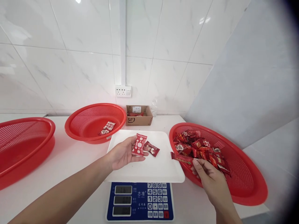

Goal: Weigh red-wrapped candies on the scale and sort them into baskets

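Note:
Above the white tray (121,172) of a digital scale, my left hand (123,154) is palm up and closed on a red candy packet (139,145) with pale round prints. A second dark red packet (153,149) with white lettering is beside those fingertips; whether the hand also holds it, I cannot tell. My right hand (209,174) pinches one end of a long, narrow red packet (182,158) at the near left rim of the right basket (253,183). Inside that basket lies a heap of red wrapped candies (201,147).
A red basket (77,116) at the back holds a few packets (108,127). Another red basket (28,152) stands at far left. A cardboard box (139,120) with red packets sits by the wall, below a socket (123,91). The scale's blue keypad panel (140,202) faces me.

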Motion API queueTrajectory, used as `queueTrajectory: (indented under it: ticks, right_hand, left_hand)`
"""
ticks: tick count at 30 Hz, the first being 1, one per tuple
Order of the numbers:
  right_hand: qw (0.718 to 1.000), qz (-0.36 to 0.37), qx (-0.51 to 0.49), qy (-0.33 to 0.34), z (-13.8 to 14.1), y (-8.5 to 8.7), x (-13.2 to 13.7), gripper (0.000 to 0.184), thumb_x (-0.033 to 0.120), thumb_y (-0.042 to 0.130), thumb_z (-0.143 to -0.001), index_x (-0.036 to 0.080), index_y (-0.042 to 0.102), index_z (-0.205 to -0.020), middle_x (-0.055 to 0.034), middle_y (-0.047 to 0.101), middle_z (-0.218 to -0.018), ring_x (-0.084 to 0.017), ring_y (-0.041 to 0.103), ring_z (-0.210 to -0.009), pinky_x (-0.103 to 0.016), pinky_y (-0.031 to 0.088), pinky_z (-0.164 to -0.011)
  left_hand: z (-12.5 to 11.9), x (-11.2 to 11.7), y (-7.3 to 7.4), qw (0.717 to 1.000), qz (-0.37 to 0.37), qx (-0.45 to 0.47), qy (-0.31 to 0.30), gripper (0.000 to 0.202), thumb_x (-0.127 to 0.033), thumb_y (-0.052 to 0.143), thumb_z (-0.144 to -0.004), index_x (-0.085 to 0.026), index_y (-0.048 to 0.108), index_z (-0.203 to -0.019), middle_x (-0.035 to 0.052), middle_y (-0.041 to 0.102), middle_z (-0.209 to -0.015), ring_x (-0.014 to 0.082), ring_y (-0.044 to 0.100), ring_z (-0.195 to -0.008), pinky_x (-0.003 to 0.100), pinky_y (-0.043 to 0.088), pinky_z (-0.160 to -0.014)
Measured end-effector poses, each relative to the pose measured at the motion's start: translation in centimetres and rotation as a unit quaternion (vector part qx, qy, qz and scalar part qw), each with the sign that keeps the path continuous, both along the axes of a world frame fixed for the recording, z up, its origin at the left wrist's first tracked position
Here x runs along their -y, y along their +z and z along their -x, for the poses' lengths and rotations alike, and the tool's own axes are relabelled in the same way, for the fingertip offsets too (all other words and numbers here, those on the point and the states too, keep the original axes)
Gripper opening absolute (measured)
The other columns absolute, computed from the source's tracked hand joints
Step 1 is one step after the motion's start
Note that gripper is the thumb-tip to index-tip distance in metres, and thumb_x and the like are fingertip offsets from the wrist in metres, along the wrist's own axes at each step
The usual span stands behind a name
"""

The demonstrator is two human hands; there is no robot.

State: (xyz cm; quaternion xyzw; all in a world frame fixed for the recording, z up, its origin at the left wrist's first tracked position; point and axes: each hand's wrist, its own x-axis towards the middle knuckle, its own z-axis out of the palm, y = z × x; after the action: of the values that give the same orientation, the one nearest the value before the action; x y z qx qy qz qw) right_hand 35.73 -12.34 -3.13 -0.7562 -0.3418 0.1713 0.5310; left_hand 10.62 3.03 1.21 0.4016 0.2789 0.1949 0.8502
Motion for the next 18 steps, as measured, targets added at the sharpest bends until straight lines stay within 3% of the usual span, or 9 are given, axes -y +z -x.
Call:
queueTrajectory:
  ticks: [4, 11, 15, 18]
  right_hand:
    - [1.0, 0.007, -0.005, -0.001, 0.1, 0.0, 0.0, 0.045, 0.063, 0.062, -0.064, 0.019, 0.063, -0.073, -0.0038, 0.063, -0.064, -0.02, 0.06, -0.061, -0.03, 0.052, -0.059]
    - [1.0, 0.009, -0.006, -0.005, 0.1, 0.2, 0.1, 0.045, 0.065, 0.061, -0.062, 0.02, 0.061, -0.07, -0.0027, 0.061, -0.058, -0.019, 0.058, -0.058, -0.029, 0.052, -0.058]
    - [1.0, 0.018, -0.009, -0.006, 0.2, 0.3, 0.0, 0.048, 0.066, 0.06, -0.062, 0.019, 0.063, -0.072, -0.0033, 0.062, -0.059, -0.019, 0.058, -0.059, -0.029, 0.052, -0.059]
    - [1.0, 0.018, -0.008, -0.007, 0.3, 0.3, 0.0, 0.048, 0.066, 0.06, -0.062, 0.019, 0.063, -0.073, -0.0033, 0.063, -0.061, -0.019, 0.058, -0.059, -0.03, 0.052, -0.059]
  left_hand:
    - [0.2, 0.3, -0.3, 0.998, -0.042, -0.031, 0.025, 0.02, -0.03, 0.059, -0.086, -0.014, 0.062, -0.096, 0.0083, 0.067, -0.097, 0.0161, 0.067, -0.085, 0.027, 0.053, -0.078]
    - [0.6, 0.4, -0.4, 0.99, -0.115, -0.041, 0.073, 0.019, -0.031, 0.065, -0.081, -0.012, 0.062, -0.081, 0.0034, 0.065, -0.068, 0.0105, 0.061, -0.056, 0.018, 0.047, -0.051]
    - [1.5, -1.7, 0.2, 0.977, -0.117, -0.037, 0.176, 0.014, -0.028, 0.057, -0.087, -0.014, 0.061, -0.083, -0.0007, 0.06, -0.061, 0.0064, 0.054, -0.046, 0.015, 0.043, -0.044]
    - [2.6, -4.5, 0.9, 0.953, -0.106, -0.028, 0.281, 0.021, -0.034, 0.047, -0.093, -0.018, 0.058, -0.088, -0.0008, 0.061, -0.069, 0.0057, 0.057, -0.052, 0.014, 0.047, -0.049]
